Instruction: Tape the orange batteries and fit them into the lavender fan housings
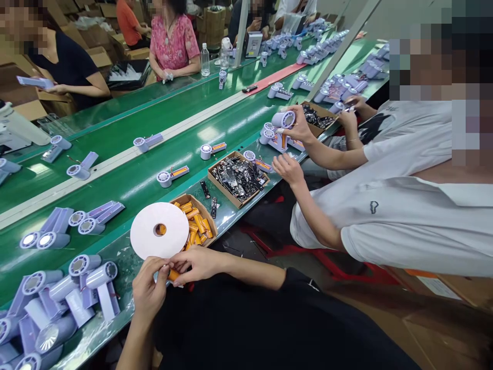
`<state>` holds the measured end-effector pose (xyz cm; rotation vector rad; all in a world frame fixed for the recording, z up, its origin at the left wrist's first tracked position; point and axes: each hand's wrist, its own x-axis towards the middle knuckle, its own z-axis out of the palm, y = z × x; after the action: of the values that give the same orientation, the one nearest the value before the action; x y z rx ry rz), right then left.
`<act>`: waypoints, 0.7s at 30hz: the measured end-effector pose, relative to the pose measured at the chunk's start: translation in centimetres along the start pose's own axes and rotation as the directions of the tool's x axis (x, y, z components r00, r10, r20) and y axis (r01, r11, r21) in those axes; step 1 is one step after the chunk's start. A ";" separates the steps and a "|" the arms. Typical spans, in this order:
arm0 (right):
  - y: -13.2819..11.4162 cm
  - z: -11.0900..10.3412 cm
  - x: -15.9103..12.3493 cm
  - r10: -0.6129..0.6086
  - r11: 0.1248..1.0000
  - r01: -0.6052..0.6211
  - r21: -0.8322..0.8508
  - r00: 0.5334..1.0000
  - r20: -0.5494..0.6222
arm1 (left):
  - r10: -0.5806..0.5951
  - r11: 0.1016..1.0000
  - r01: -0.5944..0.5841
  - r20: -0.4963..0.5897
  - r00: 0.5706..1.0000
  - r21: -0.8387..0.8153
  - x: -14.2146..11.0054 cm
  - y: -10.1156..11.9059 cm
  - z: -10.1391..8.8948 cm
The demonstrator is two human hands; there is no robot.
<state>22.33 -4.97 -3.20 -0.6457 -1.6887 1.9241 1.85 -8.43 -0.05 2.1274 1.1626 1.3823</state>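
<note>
My left hand and my right hand meet at the near edge of the green belt. Both are pinched closed around a small orange battery, of which only an end shows. A flat white roll of tape stands on edge just above my fingers, and my left fingertips touch its lower rim. Behind it an open cardboard box holds several more orange batteries.
Lilac hand-fan housings are piled at the left on the belt; more lie scattered along it. A cardboard box of black parts sits further right. A co-worker in white beside me holds a fan housing. Other people sit across the line.
</note>
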 end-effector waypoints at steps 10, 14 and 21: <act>0.5 0.2 0.0 -0.020 1.000 0.020 0.005 1.000 0.015 | 0.005 1.000 -0.005 0.012 1.000 -0.021 -0.2 0.2 0.0; 0.4 0.2 -0.1 -0.011 1.000 0.011 0.000 1.000 0.017 | 0.010 1.000 -0.010 0.013 1.000 -0.009 -0.2 0.3 0.0; 1.4 0.3 0.1 -0.028 0.999 0.028 0.016 0.999 0.017 | 0.042 0.999 -0.042 0.024 0.999 0.009 -0.3 0.3 0.0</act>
<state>21.99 -5.29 -4.52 -0.5980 -1.6825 1.9266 1.98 -8.84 -0.01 2.1806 1.1237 1.3675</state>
